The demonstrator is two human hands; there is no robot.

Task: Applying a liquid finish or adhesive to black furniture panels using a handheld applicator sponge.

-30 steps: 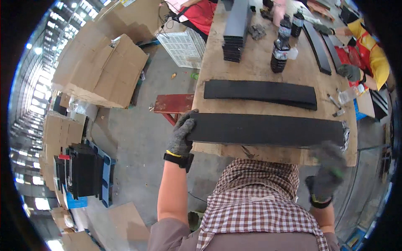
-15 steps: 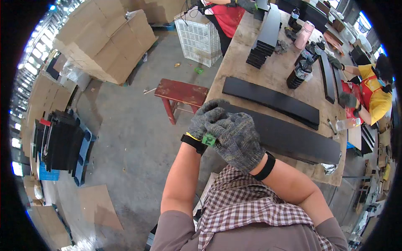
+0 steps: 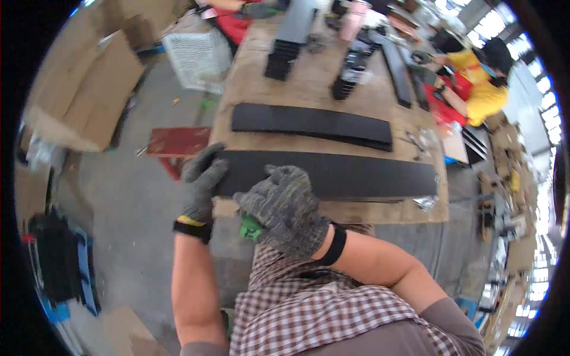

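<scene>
A long black board [image 3: 332,172] lies across the near part of the wooden table, apparently with more layers beneath it. My left hand [image 3: 203,178], in a grey knitted glove, is at the board's left end, with fingers around the edge. My right hand [image 3: 285,207], gloved alike, hovers over the board's near edge, fingers curled. A small green piece with dark markings [image 3: 250,228] sticks out below its thumb side; the rest of it is hidden. Just beyond lies a shorter stack of black boards [image 3: 309,123].
More black boards [image 3: 282,59] are stacked at the far side, near dark bottles [image 3: 350,71] and a pink flask [image 3: 354,21]. A co-worker in yellow [image 3: 490,89] handles narrow black strips at right. A red stool [image 3: 177,141] and white crate [image 3: 197,59] stand left of the table.
My hands, together before, have come apart. The left has reached the board's left end; the right keeps the green piece. The view has turned, shifting the table leftward.
</scene>
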